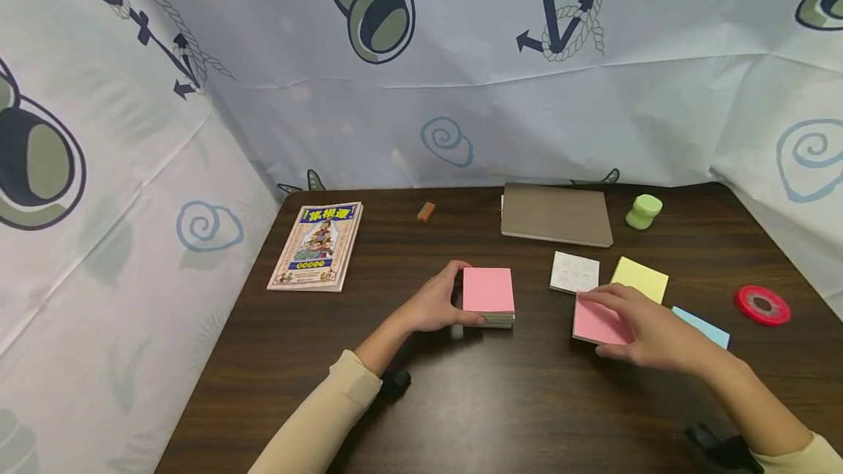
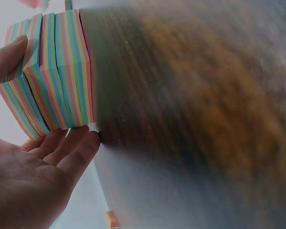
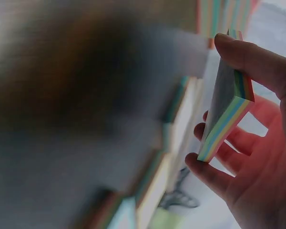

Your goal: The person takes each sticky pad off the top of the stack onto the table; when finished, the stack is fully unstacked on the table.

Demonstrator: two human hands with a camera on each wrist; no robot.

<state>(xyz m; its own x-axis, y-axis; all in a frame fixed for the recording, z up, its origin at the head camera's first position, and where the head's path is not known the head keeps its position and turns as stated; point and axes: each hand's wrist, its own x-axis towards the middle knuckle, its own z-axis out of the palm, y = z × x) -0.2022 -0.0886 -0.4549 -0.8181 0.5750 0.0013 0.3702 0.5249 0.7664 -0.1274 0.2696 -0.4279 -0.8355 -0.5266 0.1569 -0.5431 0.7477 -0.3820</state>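
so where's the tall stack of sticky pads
In the head view, the stack is below and slightly right of centre, gripped by the left hand, with the pink pad in the right hand farther right.

Dark brown wood-grain table (image 1: 500,393), glossy at the near side. Far left: illustrated book (image 1: 316,247), cover up. Far middle: small orange-and-green block (image 1: 426,211). Right of it, at the far edge: 1 closed grey-brown notebook (image 1: 556,214), with 1 waisted light-green object (image 1: 644,211) just beside its right end. Centre: stack of paper pads (image 1: 488,290), pink on top. Right half: 3 separate pads, white (image 1: 575,272), yellow (image 1: 640,278) and blue (image 1: 702,326), the latter 2 partly covered. Farther right: red ring-shaped object (image 1: 744,303), flat.
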